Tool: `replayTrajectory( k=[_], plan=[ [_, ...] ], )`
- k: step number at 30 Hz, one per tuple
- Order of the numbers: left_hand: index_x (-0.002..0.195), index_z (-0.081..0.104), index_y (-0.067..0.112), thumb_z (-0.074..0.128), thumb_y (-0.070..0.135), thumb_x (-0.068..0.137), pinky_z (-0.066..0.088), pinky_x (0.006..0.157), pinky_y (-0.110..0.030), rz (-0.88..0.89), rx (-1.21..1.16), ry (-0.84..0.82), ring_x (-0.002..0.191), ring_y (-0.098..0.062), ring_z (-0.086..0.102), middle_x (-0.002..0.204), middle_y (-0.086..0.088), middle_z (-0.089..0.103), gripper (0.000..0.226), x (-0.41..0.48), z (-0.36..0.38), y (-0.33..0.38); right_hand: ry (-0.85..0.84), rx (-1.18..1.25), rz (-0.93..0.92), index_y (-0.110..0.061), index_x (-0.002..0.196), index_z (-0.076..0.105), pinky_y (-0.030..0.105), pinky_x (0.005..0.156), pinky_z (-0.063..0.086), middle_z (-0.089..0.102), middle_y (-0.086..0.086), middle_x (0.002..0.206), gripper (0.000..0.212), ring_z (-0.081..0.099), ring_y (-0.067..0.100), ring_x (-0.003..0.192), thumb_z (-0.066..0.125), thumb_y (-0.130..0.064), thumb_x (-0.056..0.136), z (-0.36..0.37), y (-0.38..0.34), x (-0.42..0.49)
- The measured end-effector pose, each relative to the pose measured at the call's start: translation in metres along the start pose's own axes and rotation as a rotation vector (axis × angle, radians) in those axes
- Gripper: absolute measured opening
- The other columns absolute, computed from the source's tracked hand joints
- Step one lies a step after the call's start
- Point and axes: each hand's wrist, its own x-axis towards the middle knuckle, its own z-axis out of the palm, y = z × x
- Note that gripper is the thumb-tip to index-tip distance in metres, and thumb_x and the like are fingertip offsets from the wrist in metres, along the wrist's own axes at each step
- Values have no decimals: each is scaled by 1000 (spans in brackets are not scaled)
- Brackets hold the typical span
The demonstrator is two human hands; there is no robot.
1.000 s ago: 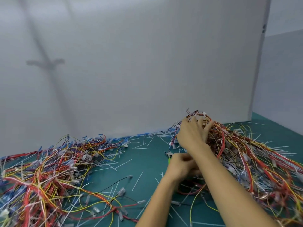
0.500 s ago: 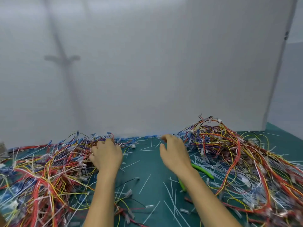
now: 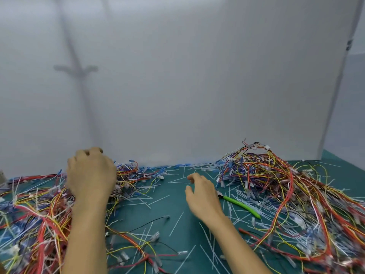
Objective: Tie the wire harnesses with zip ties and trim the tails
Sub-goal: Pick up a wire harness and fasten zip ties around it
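Two tangled heaps of red, yellow and blue wire harnesses lie on the green mat, a left pile (image 3: 35, 210) and a right pile (image 3: 286, 186). My left hand (image 3: 90, 175) is raised over the inner edge of the left pile. Its back faces me and its fingers curl away, so what they hold is hidden. My right hand (image 3: 203, 198) hovers over the mat in the middle, fingers loosely curled and holding nothing. Green-handled cutters (image 3: 243, 206) lie on the mat just right of that hand. White zip ties and cut tails (image 3: 158, 198) are scattered around.
A white panel (image 3: 177, 86) stands upright along the back of the mat. Loose single wires with connectors (image 3: 138, 244) lie between my forearms. The green mat (image 3: 173, 214) shows between the two piles.
My left hand has lifted higher over the left pile and looks closer to me. My right hand has shifted slightly and now sits beside the cutters' head.
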Motion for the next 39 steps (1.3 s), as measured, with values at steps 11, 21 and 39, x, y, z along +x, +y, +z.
replayTrajectory(
  k=[11,21,39],
  plan=[
    [140,42,4,42,27,99,4,107,-78,-347,137,-451,141,-44,17,152,-23,27,47,0,23,-25,31,127,-22,-19,127,59,35,101,46,63,-1,127,30,57,16,117,50,-21,98,-13,-8,5],
    [131,53,6,52,-11,84,31,105,-53,-60,-11,-244,134,-46,29,150,-23,27,49,2,18,-1,80,202,-44,-17,116,67,27,95,45,70,-3,115,25,61,14,108,50,-17,97,-28,-18,6],
    [115,58,18,89,1,61,61,69,-36,-108,-931,-266,66,-20,73,78,-3,75,65,1,-20,27,-39,580,-173,-24,104,72,30,89,54,75,-8,96,18,68,5,90,56,-29,97,-55,-70,-8]
  ],
)
